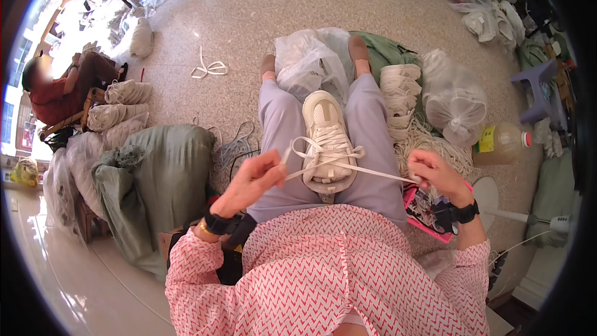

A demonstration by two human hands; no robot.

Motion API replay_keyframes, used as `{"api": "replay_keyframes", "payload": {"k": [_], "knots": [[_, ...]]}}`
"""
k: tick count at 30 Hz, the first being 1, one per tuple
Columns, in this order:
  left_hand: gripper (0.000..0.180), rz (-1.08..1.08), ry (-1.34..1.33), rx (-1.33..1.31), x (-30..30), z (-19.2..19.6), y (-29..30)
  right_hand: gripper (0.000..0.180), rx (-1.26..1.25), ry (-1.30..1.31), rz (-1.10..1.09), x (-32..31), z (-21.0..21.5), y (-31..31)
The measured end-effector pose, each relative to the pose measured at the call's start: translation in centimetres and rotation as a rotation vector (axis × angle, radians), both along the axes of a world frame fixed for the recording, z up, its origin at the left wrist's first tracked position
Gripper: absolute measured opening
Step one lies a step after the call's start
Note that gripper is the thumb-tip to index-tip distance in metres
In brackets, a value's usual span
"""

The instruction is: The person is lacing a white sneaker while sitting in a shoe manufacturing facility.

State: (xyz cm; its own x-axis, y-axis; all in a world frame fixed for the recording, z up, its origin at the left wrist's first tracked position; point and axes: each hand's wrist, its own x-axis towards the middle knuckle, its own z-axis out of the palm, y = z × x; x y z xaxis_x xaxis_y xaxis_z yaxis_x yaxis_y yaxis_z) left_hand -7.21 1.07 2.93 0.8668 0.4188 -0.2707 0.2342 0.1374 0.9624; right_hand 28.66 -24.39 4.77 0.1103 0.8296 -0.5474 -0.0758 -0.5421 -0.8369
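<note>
A cream-white sneaker (325, 115) rests between my thighs with its toe pointing away from me. White shoelace (380, 173) runs through its eyelets, and a loop stands up on the left side of the tongue. At the left of the shoe, my left hand (256, 175) is closed in a pinch on one lace end, with a pale strip of it rising beside the fingertips. My right hand (432, 173), out past my right knee, grips the other end with curled fingers. Both ends stretch sideways from the shoe's collar, the right one taut.
Stacked sneakers (400, 96) and a heap of white laces (435, 149) lie at my right, near a yellowish plastic jug (500, 143). Clear plastic bags (457, 99) stand behind them. A green sack (161, 180) fills the left side; another person (59, 93) sits beyond. A loose lace (210, 68) lies on the floor.
</note>
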Motion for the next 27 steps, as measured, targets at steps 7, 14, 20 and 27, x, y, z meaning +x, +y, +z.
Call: {"api": "replay_keyframes", "payload": {"k": [7, 14, 20, 27], "knots": [[0.028, -0.096, 0.277, -0.063, -2.8, 1.1, 2.0, 0.012, 0.080, -0.563, 0.030, -1.1, -2.3, -0.9], [0.029, -0.115, 0.200, 0.644, 0.6, 1.6, 0.3, 0.020, 0.415, -0.801, 0.049, -7.4, 0.3, 6.8], [0.024, 0.122, 0.003, 0.798, 4.5, 0.1, -0.5, 0.017, 0.737, -1.017, 0.195, -8.5, -2.3, 9.4], [0.022, 0.184, 0.084, 0.599, 6.8, -2.6, -0.3, 0.007, 0.437, -0.411, 0.133, -9.1, -0.5, 10.0]]}}
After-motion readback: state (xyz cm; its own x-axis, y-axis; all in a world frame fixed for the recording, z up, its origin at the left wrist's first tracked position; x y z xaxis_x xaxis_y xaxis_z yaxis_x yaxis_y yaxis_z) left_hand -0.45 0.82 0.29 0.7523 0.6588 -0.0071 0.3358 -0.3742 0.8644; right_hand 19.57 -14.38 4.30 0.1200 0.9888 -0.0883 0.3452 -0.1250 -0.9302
